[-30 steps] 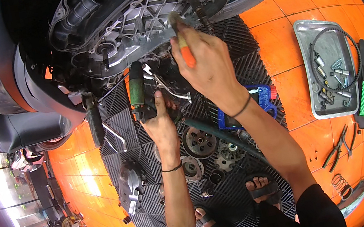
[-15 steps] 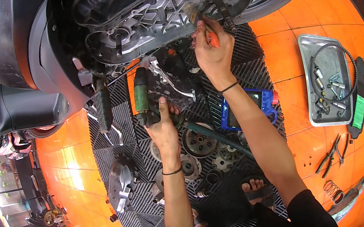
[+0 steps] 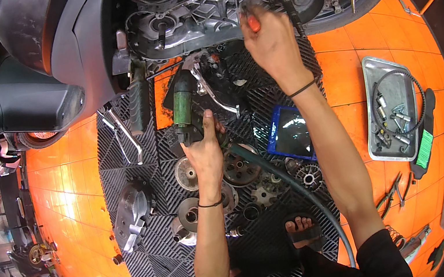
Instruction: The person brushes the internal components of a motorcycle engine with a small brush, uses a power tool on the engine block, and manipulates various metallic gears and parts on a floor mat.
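My right hand (image 3: 274, 47) is closed around a paintbrush (image 3: 254, 23) with an orange-red handle, held up against the open metal crankcase (image 3: 207, 16) of a scooter. The hand hides most of its bristles. Below and to the left, my left hand (image 3: 204, 153) grips a green and black air tool (image 3: 182, 107), its dark nose pointing away from me toward the scooter. A thick dark green hose (image 3: 294, 185) trails from it under my right forearm. Two shafts stick out of the crankcase, a shorter left shaft (image 3: 162, 34) and a longer right shaft (image 3: 290, 10).
On the black ribbed mat (image 3: 165, 271) lie a silver lever (image 3: 214, 93), a blue-framed tablet-like device (image 3: 290, 133), a metal cover (image 3: 134, 215) and several round parts. To the right, a metal tray (image 3: 374, 119) holds a belt and small parts, with a green-bristled brush (image 3: 424, 148) and pliers (image 3: 391, 195) nearby.
The view has shifted. My right hand has turned over the paintbrush, so its bristles are now mostly hidden. My left hand still holds the air tool; the hose now curves lower.
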`<control>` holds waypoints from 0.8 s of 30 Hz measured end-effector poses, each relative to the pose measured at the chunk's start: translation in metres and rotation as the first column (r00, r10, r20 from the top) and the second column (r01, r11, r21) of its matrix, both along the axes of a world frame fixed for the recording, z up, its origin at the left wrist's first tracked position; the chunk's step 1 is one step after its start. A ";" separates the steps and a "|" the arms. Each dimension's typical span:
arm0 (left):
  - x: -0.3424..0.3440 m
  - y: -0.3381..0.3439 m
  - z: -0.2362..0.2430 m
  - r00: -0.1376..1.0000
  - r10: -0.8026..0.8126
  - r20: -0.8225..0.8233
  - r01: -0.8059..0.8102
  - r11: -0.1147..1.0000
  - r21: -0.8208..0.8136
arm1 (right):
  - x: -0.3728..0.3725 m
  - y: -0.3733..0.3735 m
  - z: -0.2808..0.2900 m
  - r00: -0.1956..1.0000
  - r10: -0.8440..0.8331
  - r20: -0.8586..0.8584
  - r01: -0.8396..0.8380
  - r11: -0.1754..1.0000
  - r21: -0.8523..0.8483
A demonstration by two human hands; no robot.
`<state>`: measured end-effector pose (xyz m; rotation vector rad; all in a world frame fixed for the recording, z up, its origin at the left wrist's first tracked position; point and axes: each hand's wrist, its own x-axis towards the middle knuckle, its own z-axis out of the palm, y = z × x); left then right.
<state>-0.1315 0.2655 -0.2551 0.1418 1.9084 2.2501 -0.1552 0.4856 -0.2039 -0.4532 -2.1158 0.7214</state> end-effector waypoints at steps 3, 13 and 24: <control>0.003 -0.002 0.003 0.999 -0.004 -0.032 0.003 1.000 -0.016 | -0.002 0.004 -0.011 0.998 -0.032 0.055 0.030 0.998 0.047; 0.015 0.008 0.013 0.995 0.012 -0.104 -0.018 0.998 -0.057 | 0.001 0.009 0.001 0.992 0.060 -0.113 -0.092 0.947 -0.307; 0.015 0.017 0.012 0.992 -0.027 -0.124 0.019 0.998 -0.063 | -0.008 -0.002 -0.020 0.917 -0.053 -0.396 0.017 0.996 -0.093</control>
